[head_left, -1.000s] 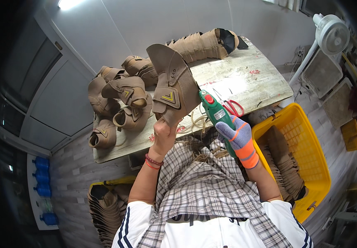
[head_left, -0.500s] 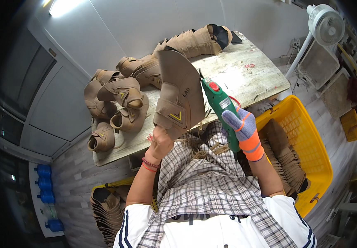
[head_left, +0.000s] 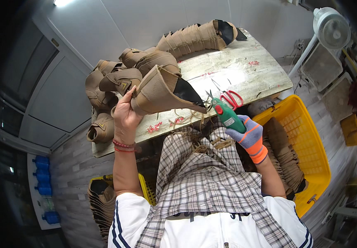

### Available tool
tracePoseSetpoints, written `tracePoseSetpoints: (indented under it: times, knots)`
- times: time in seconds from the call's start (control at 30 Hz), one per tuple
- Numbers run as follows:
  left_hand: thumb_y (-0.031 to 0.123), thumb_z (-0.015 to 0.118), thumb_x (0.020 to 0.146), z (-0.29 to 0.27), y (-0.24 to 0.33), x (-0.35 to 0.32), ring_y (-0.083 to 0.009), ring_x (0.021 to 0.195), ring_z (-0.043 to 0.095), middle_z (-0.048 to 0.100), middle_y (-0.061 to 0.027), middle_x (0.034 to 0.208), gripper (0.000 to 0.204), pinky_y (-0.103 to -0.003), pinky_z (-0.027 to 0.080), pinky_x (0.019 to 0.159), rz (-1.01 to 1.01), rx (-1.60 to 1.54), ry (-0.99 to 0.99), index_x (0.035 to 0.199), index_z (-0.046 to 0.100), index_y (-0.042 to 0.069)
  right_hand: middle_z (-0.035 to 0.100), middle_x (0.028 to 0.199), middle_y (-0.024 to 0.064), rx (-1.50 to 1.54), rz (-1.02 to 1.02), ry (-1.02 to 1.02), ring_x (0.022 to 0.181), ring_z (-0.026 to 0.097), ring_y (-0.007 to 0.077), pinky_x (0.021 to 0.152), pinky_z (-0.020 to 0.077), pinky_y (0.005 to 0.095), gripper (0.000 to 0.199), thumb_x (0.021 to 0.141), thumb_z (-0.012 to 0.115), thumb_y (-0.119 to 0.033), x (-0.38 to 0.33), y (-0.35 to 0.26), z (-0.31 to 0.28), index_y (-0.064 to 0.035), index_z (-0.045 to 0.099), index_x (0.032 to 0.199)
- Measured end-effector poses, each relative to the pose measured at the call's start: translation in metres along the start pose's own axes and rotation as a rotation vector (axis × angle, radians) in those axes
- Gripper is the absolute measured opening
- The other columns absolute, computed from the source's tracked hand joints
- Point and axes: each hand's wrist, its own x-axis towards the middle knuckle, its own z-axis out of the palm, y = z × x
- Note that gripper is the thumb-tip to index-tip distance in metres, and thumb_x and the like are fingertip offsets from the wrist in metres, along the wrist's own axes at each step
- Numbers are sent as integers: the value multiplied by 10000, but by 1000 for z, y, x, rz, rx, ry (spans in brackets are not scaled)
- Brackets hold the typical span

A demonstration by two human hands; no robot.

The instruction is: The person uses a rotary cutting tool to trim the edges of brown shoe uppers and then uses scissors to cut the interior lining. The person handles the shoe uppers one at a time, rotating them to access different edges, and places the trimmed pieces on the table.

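Mid-job, frame centre: left hand [head_left: 125, 118] fingers grip tan boot upper [head_left: 157, 93], gloved right hand [head_left: 249, 136] fingers wrap green trimmer [head_left: 226, 115]; stacks wait upper left on table [head_left: 236, 76].

A small shoe workshop: tan boot uppers [head_left: 195, 35] are piling along the worktable's [head_left: 244, 78] far edge, more are filling a yellow crate [head_left: 310, 136], and red scissors [head_left: 233, 98] are lying near its front edge.

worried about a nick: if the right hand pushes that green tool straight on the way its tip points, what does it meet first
Likely the tan shoe upper in the left hand: the right hand aims the green tool at its dark-lined edge, though depth is unclear.
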Motion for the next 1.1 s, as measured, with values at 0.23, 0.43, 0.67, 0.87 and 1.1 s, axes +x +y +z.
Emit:
tracePoseSetpoints:
  times: [0.23, 0.43, 0.67, 0.87, 1.1]
  knots:
    - [147, 388, 1005, -37, 18, -1, -337, 1106, 596, 625, -241, 1157, 308, -490, 431, 1024, -49, -188, 188, 1099, 583, -73, 653, 682, 124, -234, -236, 53, 571, 631, 276, 524, 505, 349, 576, 595, 867, -458, -2, 7, 4, -48, 685, 956]
    - [147, 382, 1005, -41, 10, 0, -335, 1105, 597, 628, -243, 1147, 314, -481, 434, 1024, -157, -343, 42, 1091, 584, -77, 658, 724, 128, -259, -240, -5, 613, 635, 283, 566, 513, 343, 557, 566, 886, -385, -3, -2, 4, -50, 692, 965]
    - [136, 385, 1005, -38, -3, 6, -355, 1129, 580, 588, -268, 1194, 303, -501, 427, 1034, -153, -310, 121, 1132, 540, -92, 661, 698, 128, -141, -286, -27, 588, 635, 286, 549, 509, 342, 499, 580, 863, -407, 5, -19, 2, -75, 709, 919]
    - [142, 383, 1010, -34, -8, 6, -364, 1129, 578, 582, -271, 1199, 305, -508, 447, 1014, -181, -321, 60, 1127, 532, -97, 670, 713, 133, -123, -311, -72, 602, 645, 290, 567, 518, 336, 482, 572, 871, -383, 9, -35, 0, -74, 712, 906]
    - [130, 414, 1005, -11, -27, -1, -307, 1069, 615, 616, -222, 1154, 274, -467, 483, 980, 42, -61, 51, 1149, 549, -60, 679, 779, 151, -24, -260, -47, 653, 652, 305, 597, 523, 341, 512, 567, 882, -374, 8, -45, 15, -50, 707, 922]
